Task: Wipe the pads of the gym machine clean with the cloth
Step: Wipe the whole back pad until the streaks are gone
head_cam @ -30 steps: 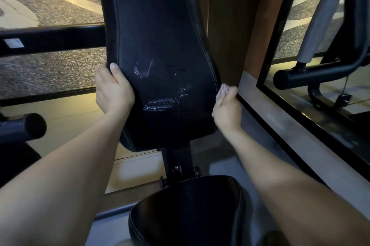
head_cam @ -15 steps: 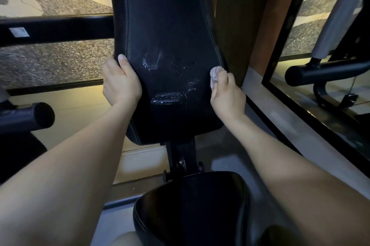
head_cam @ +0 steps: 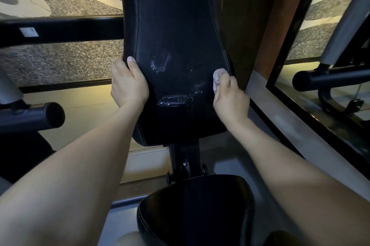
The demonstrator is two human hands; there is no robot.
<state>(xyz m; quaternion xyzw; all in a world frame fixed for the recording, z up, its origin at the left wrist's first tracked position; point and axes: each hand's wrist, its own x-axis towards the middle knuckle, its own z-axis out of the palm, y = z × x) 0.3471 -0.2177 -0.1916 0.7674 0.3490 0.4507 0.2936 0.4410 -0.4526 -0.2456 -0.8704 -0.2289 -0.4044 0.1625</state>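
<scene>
Over the last second the right hand has come in from the right-hand edge of the back pad onto its face. The small pale cloth bunched in its curled fingers now presses on the leather low on the right side, just beside the stitched seam. The left hand has stayed put, wrapped round the pad's left edge with the thumb lying on the front, steadying it. That puts the wiping stroke at its start. The wet streaks across the middle and lower part of the pad lie between the two hands and are not yet rubbed away, so most of this pad seems left to do. Whether the seat pad below is clean is hard to judge in this dim light. Behind the back pad a black bar runs off to the left, a bracket joins it to the seat, and a mirror stands at the right. Nothing lies across the pad's face; only the left thumb covers a strip of its edge.
</scene>
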